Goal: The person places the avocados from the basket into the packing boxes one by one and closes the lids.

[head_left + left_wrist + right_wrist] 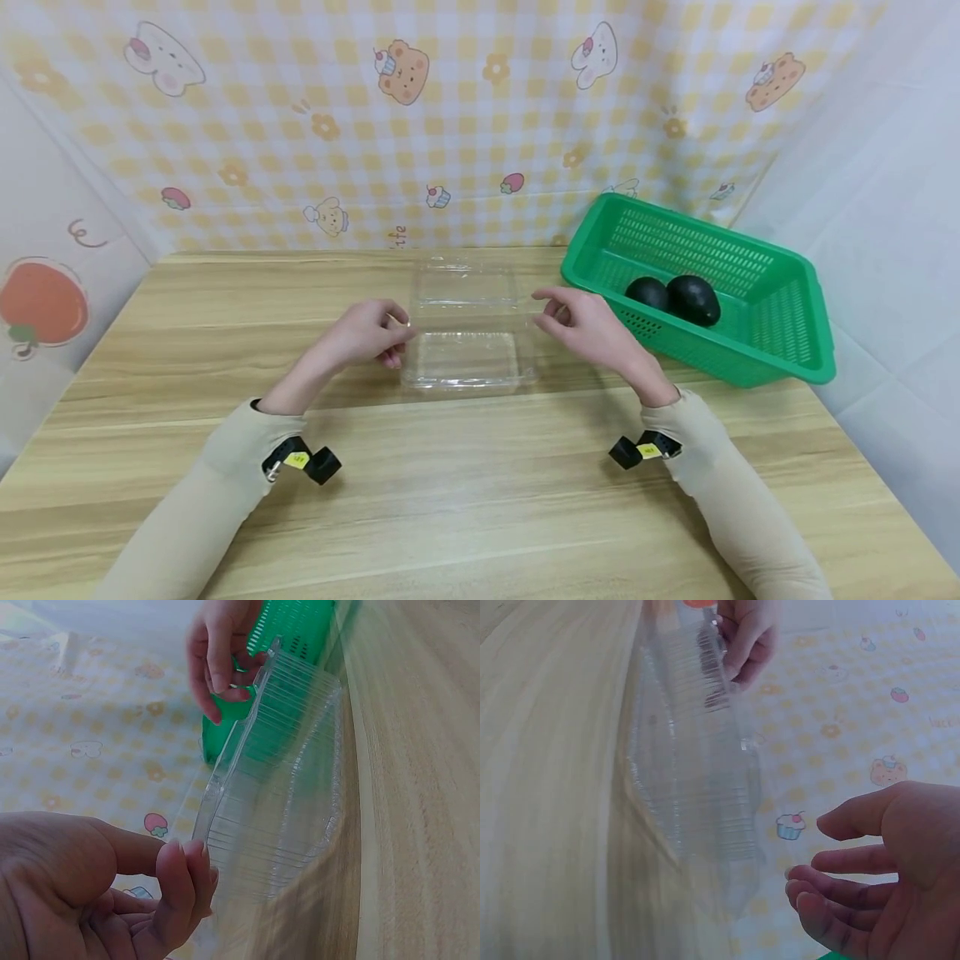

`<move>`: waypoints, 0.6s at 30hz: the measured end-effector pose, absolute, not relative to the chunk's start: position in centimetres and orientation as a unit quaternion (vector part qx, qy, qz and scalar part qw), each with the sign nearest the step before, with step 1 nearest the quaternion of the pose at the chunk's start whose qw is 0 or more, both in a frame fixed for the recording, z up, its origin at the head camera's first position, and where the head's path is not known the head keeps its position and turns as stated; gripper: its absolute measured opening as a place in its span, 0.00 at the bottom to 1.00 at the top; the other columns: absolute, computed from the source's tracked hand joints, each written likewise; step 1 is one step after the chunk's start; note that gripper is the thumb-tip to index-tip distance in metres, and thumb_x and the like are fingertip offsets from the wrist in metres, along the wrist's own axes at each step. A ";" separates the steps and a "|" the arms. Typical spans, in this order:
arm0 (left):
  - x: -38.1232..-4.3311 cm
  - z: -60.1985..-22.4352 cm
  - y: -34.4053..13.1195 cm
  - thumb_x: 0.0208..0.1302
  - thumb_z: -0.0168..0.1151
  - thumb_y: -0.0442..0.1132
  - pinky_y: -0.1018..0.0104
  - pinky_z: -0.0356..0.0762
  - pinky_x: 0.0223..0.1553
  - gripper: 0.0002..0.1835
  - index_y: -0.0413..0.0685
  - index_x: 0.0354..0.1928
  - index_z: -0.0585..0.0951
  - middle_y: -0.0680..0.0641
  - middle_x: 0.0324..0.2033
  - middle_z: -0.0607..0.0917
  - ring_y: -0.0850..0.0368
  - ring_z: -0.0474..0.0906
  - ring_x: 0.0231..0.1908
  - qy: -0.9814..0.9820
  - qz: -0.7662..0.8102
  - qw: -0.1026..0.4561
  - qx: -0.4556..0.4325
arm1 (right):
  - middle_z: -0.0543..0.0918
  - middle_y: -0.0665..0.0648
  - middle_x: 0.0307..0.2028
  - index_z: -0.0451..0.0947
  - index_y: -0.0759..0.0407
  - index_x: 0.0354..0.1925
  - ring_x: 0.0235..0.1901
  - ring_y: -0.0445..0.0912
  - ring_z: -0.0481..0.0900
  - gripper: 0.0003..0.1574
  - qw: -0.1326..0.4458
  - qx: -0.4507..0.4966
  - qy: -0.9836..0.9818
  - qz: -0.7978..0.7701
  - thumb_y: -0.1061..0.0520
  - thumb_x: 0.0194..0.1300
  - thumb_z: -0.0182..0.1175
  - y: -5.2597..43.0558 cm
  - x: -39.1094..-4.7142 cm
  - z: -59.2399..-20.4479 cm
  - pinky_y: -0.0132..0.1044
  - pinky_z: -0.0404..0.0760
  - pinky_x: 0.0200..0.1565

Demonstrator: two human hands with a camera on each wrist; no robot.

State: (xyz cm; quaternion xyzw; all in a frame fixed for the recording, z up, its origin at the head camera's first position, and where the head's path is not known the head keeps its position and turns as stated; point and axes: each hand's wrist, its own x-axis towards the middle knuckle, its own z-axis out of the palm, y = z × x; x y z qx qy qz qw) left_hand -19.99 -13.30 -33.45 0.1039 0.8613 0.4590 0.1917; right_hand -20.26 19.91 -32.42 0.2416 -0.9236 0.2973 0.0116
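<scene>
Near the tabletop's (480, 492) back edge, the left hand (372, 332) pinches a clear box (467, 354); the right hand (583, 323) is spread beside it.

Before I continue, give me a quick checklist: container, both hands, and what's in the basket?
1. Clear rectangular plastic container resting on the light wood-grain table: ok.
2. Container free of contents: ok, nothing visible inside.
3. Left hand at the container's left edge: ok, fingertips appear to pinch it; firmness unclear.
4. Right hand holding the container: not ok if you want both hands on it; the right wrist view shows the fingertips apart from it.
5. Two glossy dark oval objects inside the green perforated plastic basket: ok.
6. Lid position: cannot tell for certain through clear plastic.
</scene>
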 end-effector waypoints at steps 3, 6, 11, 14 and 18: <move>-20.0 -33.4 -13.3 0.74 0.57 0.32 0.60 0.87 0.30 0.19 0.22 0.58 0.70 0.39 0.30 0.84 0.60 0.81 0.20 0.860 0.460 0.192 0.106 | 0.84 0.56 0.40 0.76 0.62 0.63 0.36 0.47 0.81 0.23 0.025 0.243 -0.921 0.303 0.55 0.74 0.59 20.4 -20.2 -31.9 0.44 0.81 0.39; -19.9 -33.4 -13.3 0.74 0.57 0.32 0.61 0.86 0.30 0.19 0.22 0.58 0.70 0.39 0.30 0.84 0.60 0.81 0.20 0.858 0.463 0.194 0.106 | 0.84 0.57 0.42 0.76 0.63 0.63 0.38 0.48 0.81 0.22 0.041 0.243 -0.920 0.305 0.55 0.75 0.58 20.9 -20.2 -31.5 0.45 0.80 0.40; -19.9 -33.4 -13.4 0.74 0.57 0.33 0.62 0.86 0.29 0.19 0.22 0.58 0.70 0.39 0.30 0.84 0.60 0.81 0.20 0.856 0.466 0.198 0.104 | 0.82 0.58 0.43 0.77 0.63 0.61 0.41 0.50 0.81 0.21 0.084 0.241 -0.917 0.308 0.56 0.75 0.59 21.7 -20.3 -31.0 0.45 0.81 0.41; -20.0 -33.4 -13.4 0.74 0.57 0.33 0.62 0.86 0.29 0.19 0.23 0.58 0.70 0.39 0.30 0.84 0.60 0.81 0.20 0.856 0.466 0.199 0.105 | 0.81 0.58 0.44 0.77 0.63 0.60 0.43 0.50 0.80 0.20 0.106 0.239 -0.912 0.315 0.56 0.75 0.59 22.3 -20.4 -30.6 0.46 0.81 0.42; -20.0 -33.4 -13.3 0.74 0.57 0.32 0.62 0.86 0.29 0.19 0.23 0.58 0.70 0.40 0.30 0.84 0.61 0.81 0.20 0.856 0.465 0.199 0.105 | 0.79 0.62 0.45 0.77 0.65 0.60 0.44 0.52 0.78 0.20 0.126 0.239 -0.905 0.328 0.58 0.74 0.60 23.1 -20.5 -30.2 0.50 0.81 0.45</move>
